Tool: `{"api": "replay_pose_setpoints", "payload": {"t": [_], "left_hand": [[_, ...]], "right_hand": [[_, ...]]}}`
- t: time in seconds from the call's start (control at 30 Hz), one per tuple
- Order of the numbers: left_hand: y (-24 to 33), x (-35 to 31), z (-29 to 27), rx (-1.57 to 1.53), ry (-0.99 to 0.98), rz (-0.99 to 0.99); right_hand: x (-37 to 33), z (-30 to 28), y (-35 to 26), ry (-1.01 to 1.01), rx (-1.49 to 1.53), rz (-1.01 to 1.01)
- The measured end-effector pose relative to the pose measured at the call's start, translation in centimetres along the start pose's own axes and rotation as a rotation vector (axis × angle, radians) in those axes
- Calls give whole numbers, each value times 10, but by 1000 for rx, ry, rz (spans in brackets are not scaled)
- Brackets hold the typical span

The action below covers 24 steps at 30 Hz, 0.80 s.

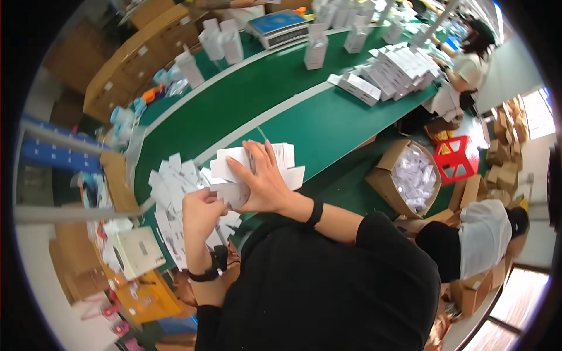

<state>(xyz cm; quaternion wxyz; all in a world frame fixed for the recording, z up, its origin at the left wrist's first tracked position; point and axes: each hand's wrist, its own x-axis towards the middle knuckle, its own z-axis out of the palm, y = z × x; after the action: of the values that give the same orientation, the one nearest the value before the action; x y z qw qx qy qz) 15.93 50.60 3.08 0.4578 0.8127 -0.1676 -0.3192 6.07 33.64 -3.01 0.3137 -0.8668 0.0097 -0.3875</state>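
Gripping a white paper box (232, 194) over the near part of the green table (316, 126), the person's right hand (261, 181) lies across the top, its fingers moderately spread and bent over the thin card. Loose flaps jut from the box's sides; whether it is one box or several held together cannot be told. At its near left edge, the left hand (201, 213) has its fingers curled in and pressed together, touching the card; whether they pinch a flap is hidden.

Beside the left hand lies a loose heap of flat white cartons (171, 190), thin and sharp-edged. On the floor to the right, an open brown cardboard box (381, 182) is filled with white items in shiny, crinkled clear plastic (414, 178). Near it stands a smooth red plastic stool (455, 159).

Farther along the table, closed white boxes (401, 71) are stacked in a slanting pile. Across from the person, a tall white box (316, 51) stands upright near a blue-topped scale (278, 28).
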Motion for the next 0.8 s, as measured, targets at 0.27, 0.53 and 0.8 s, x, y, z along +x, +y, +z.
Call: {"api": "replay_pose_setpoints", "payload": {"t": [0.27, 0.53, 0.8], "left_hand": [[3, 16, -4, -151, 59, 143], [-13, 20, -2, -339, -122, 999], [-13, 13, 38, -712, -98, 516]], "right_hand": [[9, -29, 2, -254, 266, 396], [30, -38, -32, -104, 727, 337], [23, -14, -60, 99, 617, 562]]}}
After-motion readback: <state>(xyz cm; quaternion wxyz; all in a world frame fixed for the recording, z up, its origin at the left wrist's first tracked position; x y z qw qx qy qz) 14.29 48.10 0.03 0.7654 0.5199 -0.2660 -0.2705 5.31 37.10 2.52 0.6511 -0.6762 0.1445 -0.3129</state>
